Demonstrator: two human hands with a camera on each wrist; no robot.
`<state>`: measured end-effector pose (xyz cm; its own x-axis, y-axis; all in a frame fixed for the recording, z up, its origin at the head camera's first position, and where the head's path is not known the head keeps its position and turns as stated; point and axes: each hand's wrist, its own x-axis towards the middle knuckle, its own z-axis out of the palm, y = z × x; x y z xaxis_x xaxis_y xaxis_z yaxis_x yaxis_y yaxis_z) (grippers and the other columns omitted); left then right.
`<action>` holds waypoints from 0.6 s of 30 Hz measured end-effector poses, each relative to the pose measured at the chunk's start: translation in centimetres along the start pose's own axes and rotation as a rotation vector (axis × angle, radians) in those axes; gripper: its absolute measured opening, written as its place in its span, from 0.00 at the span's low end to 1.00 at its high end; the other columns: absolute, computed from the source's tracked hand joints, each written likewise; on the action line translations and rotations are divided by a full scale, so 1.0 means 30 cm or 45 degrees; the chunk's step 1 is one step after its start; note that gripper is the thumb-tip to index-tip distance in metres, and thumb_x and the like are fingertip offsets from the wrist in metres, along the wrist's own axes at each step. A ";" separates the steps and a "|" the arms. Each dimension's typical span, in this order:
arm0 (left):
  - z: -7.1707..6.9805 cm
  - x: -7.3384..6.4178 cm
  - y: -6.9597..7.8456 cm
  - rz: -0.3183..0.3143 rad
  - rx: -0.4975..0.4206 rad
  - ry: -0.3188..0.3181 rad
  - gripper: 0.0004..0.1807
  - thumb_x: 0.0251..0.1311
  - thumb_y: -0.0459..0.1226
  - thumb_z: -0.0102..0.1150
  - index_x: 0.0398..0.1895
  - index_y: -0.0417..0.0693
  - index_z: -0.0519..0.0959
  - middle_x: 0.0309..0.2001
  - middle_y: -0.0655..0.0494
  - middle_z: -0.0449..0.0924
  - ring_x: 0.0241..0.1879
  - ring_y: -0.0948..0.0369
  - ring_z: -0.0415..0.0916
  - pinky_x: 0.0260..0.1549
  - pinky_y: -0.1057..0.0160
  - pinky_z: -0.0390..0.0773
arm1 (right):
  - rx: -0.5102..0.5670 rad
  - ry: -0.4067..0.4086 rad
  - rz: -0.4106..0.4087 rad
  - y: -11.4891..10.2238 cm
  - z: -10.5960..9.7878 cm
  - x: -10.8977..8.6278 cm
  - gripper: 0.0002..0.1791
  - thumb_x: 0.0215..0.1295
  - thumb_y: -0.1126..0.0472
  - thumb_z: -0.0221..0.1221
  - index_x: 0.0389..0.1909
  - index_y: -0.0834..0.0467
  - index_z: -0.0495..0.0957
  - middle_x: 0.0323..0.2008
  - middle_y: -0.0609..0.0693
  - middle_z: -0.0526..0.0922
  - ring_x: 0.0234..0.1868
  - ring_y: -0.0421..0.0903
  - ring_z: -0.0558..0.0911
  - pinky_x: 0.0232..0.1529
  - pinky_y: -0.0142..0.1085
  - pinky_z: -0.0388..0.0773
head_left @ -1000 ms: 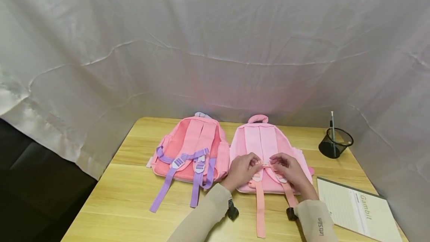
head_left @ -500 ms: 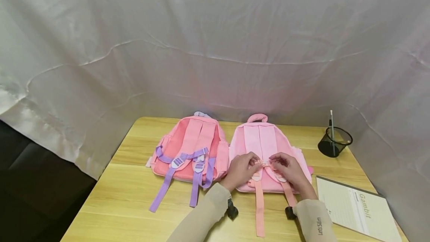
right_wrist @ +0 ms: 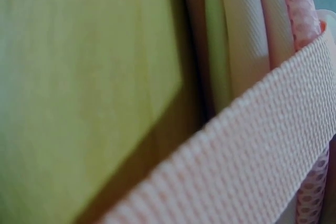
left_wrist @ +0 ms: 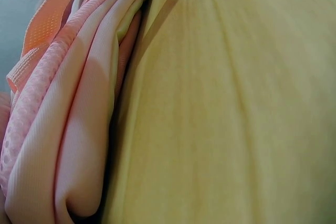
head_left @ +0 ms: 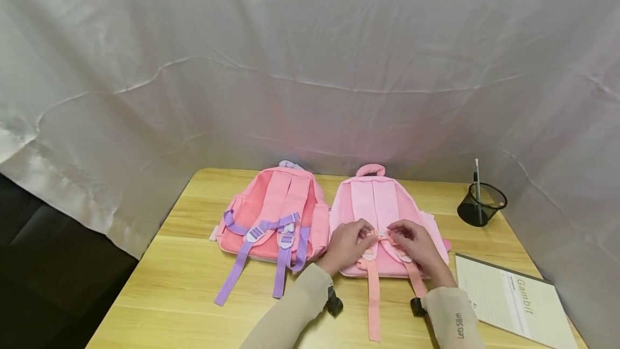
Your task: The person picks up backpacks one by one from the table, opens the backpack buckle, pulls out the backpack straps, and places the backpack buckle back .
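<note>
A light pink backpack (head_left: 373, 193) lies straps-up in the head view. My left hand (head_left: 345, 245) pinches one side of its short cross strap, low on the back panel, and my right hand (head_left: 417, 245) pinches the other side. Between the fingertips shows a small white buckle (head_left: 382, 234), partly covered by the fingers. Peach webbing tails (head_left: 373, 300) hang from the shoulder straps onto the table. In the left wrist view the bag's lower edge (left_wrist: 84, 145) fills the left side; across the right wrist view runs a close webbing strap (right_wrist: 247, 145). Both wrist views leave the fingers' grip hidden.
Left of it lies a coral backpack (head_left: 319, 230) with purple straps (head_left: 236, 276). A black mesh pen cup (head_left: 472, 213) holding a pen stands tilted-looking at the back right. A notepad (head_left: 513, 298) lies by the right forearm on the wooden table (head_left: 179, 284). Grey curtains (head_left: 310, 69) surround the table.
</note>
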<state>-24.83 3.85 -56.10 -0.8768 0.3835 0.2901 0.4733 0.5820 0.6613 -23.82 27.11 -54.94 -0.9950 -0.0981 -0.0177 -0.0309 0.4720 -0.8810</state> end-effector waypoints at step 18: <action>0.001 0.001 -0.004 0.024 0.018 0.017 0.11 0.70 0.53 0.62 0.47 0.63 0.82 0.34 0.71 0.81 0.34 0.75 0.75 0.39 0.72 0.73 | 0.015 0.001 -0.027 -0.020 0.003 -0.006 0.13 0.73 0.63 0.61 0.56 0.59 0.81 0.48 0.57 0.83 0.44 0.45 0.79 0.43 0.28 0.79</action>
<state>-24.91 3.81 -56.18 -0.8687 0.3850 0.3118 0.4910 0.5850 0.6456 -23.60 26.75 -54.45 -0.9943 -0.1069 0.0015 -0.0508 0.4595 -0.8867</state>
